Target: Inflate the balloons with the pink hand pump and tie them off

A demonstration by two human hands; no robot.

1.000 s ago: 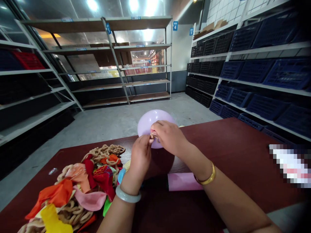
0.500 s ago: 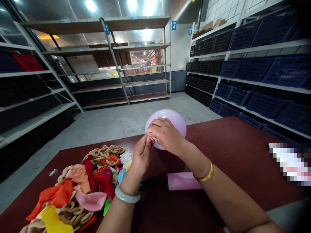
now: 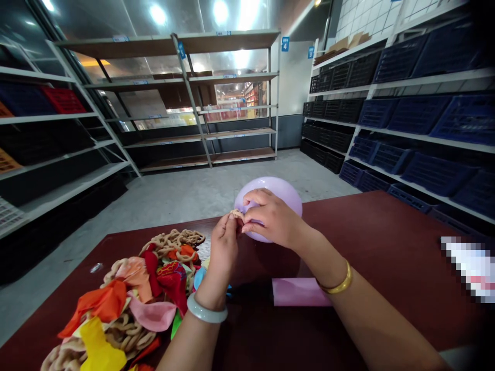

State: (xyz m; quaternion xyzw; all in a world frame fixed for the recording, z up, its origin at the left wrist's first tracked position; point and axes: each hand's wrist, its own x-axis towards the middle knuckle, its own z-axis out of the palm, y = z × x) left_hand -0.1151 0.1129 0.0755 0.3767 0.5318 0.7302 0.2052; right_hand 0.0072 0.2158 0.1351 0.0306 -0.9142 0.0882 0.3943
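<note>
Here, the lilac balloon (image 3: 286, 198) sits behind the right hand's (image 3: 275, 219) fingers (image 3: 252, 227)

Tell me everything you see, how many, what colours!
Table: one, dark red, foreground
Balloon: one, lilac, centre
Strand: seemingly one, tan, centre
Limp balloons: several, mixed colours, piled at left
Cords: uncountable tangle, tan, same pile
Tube: one, pink, front centre
Scrap: one, clear, table's left side
Blurred thing: one, whitish, far right
Racks: three, grey or white, around room
Crates: many, mostly blue or black, side racks
Cardboard: some, brown, right rack
Signs: several, blue, back and right
Lights: several, white, overhead
Floor: one, grey, behind table
Bracelets: two, pale and gold, one per arm
Left hand: one, bare, pinching the strand
Right hand: one, bare, before the balloon
</note>
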